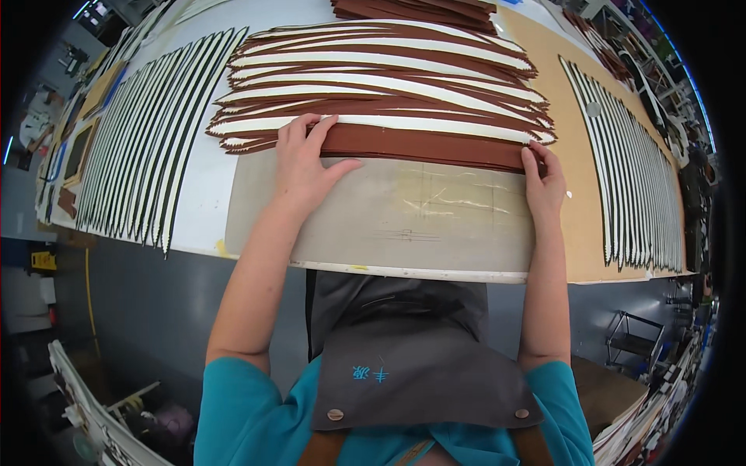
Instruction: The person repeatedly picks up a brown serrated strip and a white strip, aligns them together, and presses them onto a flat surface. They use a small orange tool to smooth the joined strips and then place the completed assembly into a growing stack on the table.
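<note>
A long brown leather-like strip (427, 146) lies level across the near side of a large pile, apparently atop other brown strips. My left hand (301, 167) rests on its left part, fingers spread over it and thumb stretched out along the near edge. At the strip's right end my right hand (546, 182) has thumb and fingers closed round the corner. Behind it, brown strips and white bands (435, 58) overlap in rows with jagged ends. Under my wrists lies a grey mat (342, 225) with a yellowish clear patch (451, 190) and thin drawn lines.
Dark-edged white strips stand in a left row (148, 140) and a right row (633, 179), the right one on tan board (575, 241). More brown strips (412, 9) lie at the far edge. The table's near edge (404, 271) runs before my dark apron (412, 349).
</note>
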`<state>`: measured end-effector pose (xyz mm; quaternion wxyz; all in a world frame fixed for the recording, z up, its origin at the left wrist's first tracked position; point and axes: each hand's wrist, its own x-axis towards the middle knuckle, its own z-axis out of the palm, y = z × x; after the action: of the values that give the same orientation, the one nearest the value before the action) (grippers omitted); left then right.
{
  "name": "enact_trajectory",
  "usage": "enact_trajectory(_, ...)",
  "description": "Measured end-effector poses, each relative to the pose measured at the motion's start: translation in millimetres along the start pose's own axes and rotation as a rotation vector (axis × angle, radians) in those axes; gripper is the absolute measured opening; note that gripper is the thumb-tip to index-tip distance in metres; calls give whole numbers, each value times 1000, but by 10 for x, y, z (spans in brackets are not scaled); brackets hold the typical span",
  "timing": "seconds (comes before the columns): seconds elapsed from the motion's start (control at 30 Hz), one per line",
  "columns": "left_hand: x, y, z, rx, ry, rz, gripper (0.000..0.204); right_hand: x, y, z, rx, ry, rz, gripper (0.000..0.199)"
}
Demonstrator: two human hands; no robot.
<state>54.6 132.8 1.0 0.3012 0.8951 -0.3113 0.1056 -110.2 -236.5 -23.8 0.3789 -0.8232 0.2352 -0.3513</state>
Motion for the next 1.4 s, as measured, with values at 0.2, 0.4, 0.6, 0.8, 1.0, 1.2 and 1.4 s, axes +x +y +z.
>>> enact_trajectory(0.2,-16,37,10,-61,1,-45,76,16,-21,-21,0,-42,66,37)
enact_trajectory(0.4,2,16,43,-57,17,-41,72,13,-27,-17,24,-27,40,36)
enact_trajectory(0.6,-5,24,46,-81,-6,-26,70,-48,-191,-22,0,-68,-7,34)
enact_trajectory(0.8,17,19,37,-72,-2,32,68,-35,-170,2,71,13,26,28)
enact_trajectory(1.0,62,-187,102,-114,243,32,41,261,-1,-93,-60,52,-62,32)
enact_trajectory(1.2,159,-403,67,-406,168,-156,29,669,-243,-166,-457,-208,171,37)
enact_trajectory(1.4,118,-355,45,-360,156,-155,30,766,-362,-178,-634,-324,138,35)
